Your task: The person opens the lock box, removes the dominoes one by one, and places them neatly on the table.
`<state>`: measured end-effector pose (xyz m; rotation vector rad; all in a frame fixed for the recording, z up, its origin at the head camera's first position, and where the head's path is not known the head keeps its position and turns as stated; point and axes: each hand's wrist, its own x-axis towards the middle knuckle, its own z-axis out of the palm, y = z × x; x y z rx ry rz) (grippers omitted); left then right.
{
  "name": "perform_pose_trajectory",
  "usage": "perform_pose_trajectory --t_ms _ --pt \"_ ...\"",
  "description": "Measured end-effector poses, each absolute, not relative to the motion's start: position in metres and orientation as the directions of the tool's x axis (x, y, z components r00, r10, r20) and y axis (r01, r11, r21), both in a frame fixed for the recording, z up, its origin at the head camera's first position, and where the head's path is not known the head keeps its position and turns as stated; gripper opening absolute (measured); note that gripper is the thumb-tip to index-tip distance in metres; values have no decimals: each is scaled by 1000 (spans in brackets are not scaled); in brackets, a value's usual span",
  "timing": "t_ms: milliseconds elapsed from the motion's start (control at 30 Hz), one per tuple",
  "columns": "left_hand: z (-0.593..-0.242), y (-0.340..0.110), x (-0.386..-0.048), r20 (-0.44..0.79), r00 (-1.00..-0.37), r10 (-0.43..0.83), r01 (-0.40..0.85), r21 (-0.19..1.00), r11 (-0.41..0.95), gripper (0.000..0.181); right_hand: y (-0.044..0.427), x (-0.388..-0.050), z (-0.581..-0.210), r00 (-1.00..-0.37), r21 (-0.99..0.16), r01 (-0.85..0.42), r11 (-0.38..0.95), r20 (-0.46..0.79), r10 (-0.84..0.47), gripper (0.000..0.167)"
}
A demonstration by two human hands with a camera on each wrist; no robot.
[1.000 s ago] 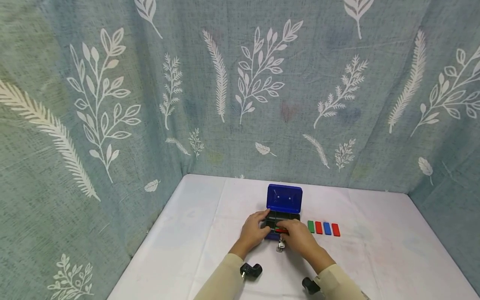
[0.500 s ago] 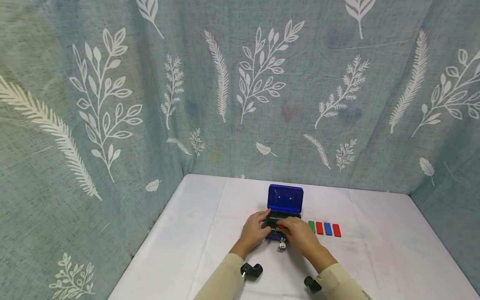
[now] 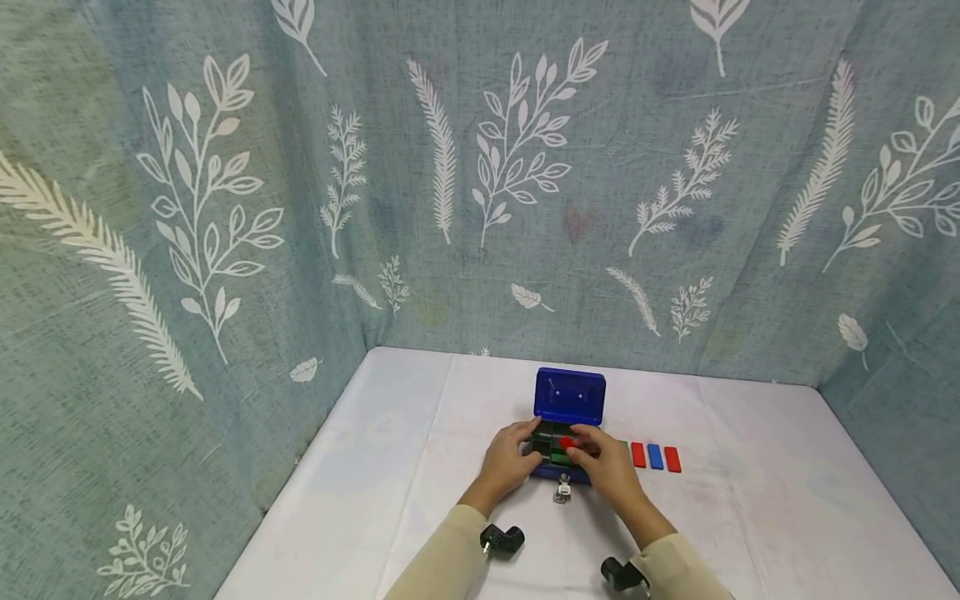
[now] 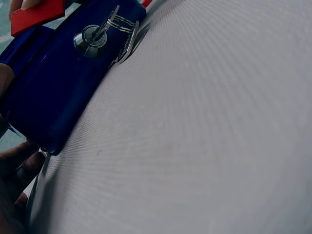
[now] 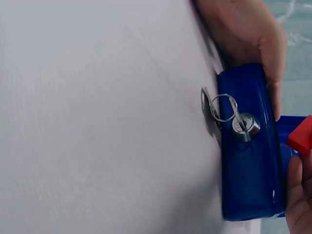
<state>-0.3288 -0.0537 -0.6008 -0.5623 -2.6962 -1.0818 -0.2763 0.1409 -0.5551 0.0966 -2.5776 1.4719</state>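
Observation:
A small blue cash box (image 3: 546, 472) stands on the table with its lid (image 3: 570, 396) raised and a black divided tray inside. My left hand (image 3: 504, 465) grips the box's left end, thumb at the front rim. Above the tray, my right hand (image 3: 613, 473) pinches a red block (image 3: 567, 442) between thumb and fingers; the right wrist view shows the red block (image 5: 301, 136) over the rim. A green block (image 3: 560, 459) lies in the tray's front compartment. Keys on a ring (image 5: 224, 107) hang from the key in the front lock (image 5: 245, 127).
To the right of the box a row of flat blocks lies on the white table (image 3: 750, 517): a red one (image 3: 638, 455), a blue one (image 3: 656, 457) and another red one (image 3: 672, 459). A green one (image 3: 625, 447) is mostly behind my right hand. A patterned curtain (image 3: 525, 275) surrounds the table.
My right hand has lifted the red block up from the front compartment and turned it, uncovering the green block beneath. My left hand has stayed on the box.

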Motion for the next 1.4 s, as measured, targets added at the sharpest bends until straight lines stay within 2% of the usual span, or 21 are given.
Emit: perform_pose_trajectory --t_ms 200,467,1100,1400 --pt "-599 -55 -328 315 -906 282 422 631 651 65 146 -277 -558 -993 -944 -54 326 86 82 38" --pt "-600 -56 -325 313 -907 282 421 632 651 65 150 -278 -562 -996 -973 -26 231 46 80 39" --pt "-598 -54 -326 273 -919 283 393 639 661 66 160 -282 -558 -996 -988 21 154 -7 89 40" --pt "-598 -55 -326 266 -921 284 389 651 652 66 166 -282 -556 -995 -985 57 160 -43 88 38"
